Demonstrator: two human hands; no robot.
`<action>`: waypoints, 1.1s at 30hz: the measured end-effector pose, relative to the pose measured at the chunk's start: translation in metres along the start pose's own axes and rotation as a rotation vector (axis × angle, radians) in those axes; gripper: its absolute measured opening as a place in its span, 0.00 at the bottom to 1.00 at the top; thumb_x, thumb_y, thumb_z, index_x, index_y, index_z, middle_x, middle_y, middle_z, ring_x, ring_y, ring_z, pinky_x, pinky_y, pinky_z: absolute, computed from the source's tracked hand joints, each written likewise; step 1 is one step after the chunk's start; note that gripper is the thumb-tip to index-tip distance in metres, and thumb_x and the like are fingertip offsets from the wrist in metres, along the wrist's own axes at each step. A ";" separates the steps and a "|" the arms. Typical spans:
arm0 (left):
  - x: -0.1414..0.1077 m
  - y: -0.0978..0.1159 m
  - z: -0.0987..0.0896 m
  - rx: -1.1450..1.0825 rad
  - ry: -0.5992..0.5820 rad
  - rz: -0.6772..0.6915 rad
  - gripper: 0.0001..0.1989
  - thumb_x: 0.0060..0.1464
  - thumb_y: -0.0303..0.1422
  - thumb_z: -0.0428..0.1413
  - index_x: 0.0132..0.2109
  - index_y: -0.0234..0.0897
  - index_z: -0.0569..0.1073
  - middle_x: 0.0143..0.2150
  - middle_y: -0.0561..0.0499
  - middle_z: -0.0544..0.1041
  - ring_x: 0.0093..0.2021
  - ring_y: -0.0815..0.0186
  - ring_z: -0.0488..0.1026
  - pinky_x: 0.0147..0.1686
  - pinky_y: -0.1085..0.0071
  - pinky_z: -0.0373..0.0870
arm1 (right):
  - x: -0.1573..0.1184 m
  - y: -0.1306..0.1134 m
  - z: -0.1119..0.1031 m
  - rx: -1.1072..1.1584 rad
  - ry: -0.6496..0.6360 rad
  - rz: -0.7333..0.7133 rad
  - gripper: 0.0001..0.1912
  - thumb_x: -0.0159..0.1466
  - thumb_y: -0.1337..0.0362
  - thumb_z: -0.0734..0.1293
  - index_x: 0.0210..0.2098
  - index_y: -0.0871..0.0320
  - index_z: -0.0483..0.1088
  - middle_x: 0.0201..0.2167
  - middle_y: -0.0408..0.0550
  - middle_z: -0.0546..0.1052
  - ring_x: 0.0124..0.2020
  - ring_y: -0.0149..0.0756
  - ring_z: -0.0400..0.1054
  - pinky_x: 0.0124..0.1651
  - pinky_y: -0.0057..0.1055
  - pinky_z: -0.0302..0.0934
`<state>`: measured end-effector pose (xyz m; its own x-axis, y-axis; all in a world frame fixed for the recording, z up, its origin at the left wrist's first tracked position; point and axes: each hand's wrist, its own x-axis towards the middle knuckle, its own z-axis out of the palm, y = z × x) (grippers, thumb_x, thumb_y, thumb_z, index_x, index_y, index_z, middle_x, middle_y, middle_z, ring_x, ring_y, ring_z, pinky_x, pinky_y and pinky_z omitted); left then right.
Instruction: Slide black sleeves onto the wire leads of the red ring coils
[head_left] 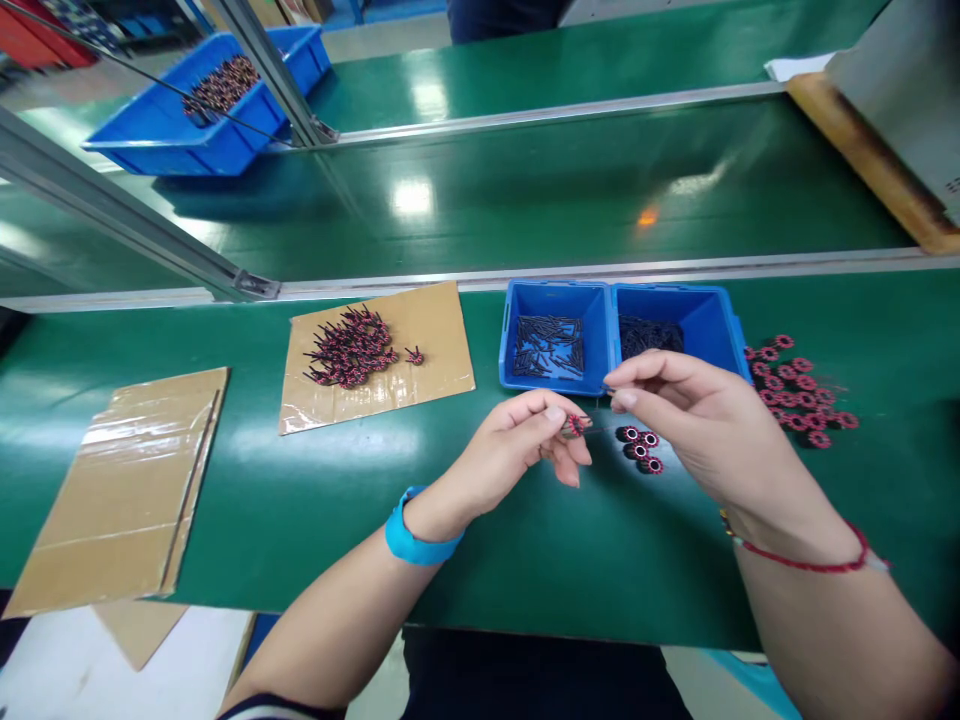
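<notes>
My left hand (529,435) pinches a small red-and-black wound motor core (574,426) between thumb and forefinger, with thin leads sticking out of it. Close by on the right, my right hand (686,410) is closed in a fingertip pinch. What it holds is too small to make out. Just beneath that hand, several similar wound cores (640,450) lie on the green table (360,540). Behind my hands stand two joined blue bins. Short dark tubes (551,345) lie in the left bin (517,377), and more dark pieces fill part of the right bin (709,325).
To the right spreads a group of red-wound cores (802,395). Cores with dark upright leads (352,345) cluster on a cardboard sheet (439,345). Another cardboard piece (127,480) lies at left. A metal frame post (135,205) and a blue crate (172,155) stand beyond.
</notes>
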<state>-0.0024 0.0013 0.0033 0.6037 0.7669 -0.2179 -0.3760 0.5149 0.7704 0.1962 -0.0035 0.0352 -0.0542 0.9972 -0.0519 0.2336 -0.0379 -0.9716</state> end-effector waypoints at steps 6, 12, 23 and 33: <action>-0.001 0.000 -0.001 -0.070 -0.029 0.043 0.13 0.60 0.40 0.59 0.42 0.32 0.75 0.30 0.49 0.80 0.25 0.70 0.77 0.29 0.75 0.71 | -0.003 -0.003 -0.004 -0.392 -0.277 -0.163 0.08 0.64 0.71 0.64 0.41 0.54 0.71 0.34 0.43 0.75 0.34 0.30 0.69 0.37 0.28 0.64; -0.001 -0.002 0.000 -0.078 -0.045 0.011 0.13 0.59 0.40 0.60 0.42 0.32 0.75 0.31 0.48 0.81 0.26 0.69 0.78 0.31 0.74 0.72 | -0.001 -0.006 0.005 -0.100 -0.200 -0.084 0.01 0.64 0.66 0.67 0.37 0.54 0.71 0.32 0.42 0.75 0.33 0.29 0.69 0.35 0.26 0.64; 0.000 -0.001 0.000 -0.040 -0.030 -0.071 0.13 0.60 0.40 0.59 0.38 0.32 0.74 0.29 0.49 0.79 0.24 0.70 0.76 0.28 0.74 0.70 | -0.003 -0.020 -0.002 0.011 -0.301 0.139 0.05 0.61 0.65 0.69 0.36 0.56 0.77 0.22 0.40 0.72 0.21 0.26 0.60 0.21 0.24 0.54; 0.000 -0.001 0.001 -0.026 -0.025 -0.102 0.14 0.59 0.41 0.60 0.39 0.32 0.74 0.28 0.49 0.79 0.23 0.70 0.75 0.28 0.74 0.69 | -0.002 -0.017 0.000 0.027 -0.271 0.120 0.03 0.61 0.67 0.69 0.31 0.56 0.76 0.25 0.41 0.75 0.22 0.25 0.63 0.22 0.23 0.55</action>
<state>-0.0016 0.0001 0.0029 0.6574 0.6999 -0.2792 -0.3295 0.6002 0.7288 0.1926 -0.0046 0.0521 -0.2857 0.9319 -0.2234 0.2286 -0.1601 -0.9603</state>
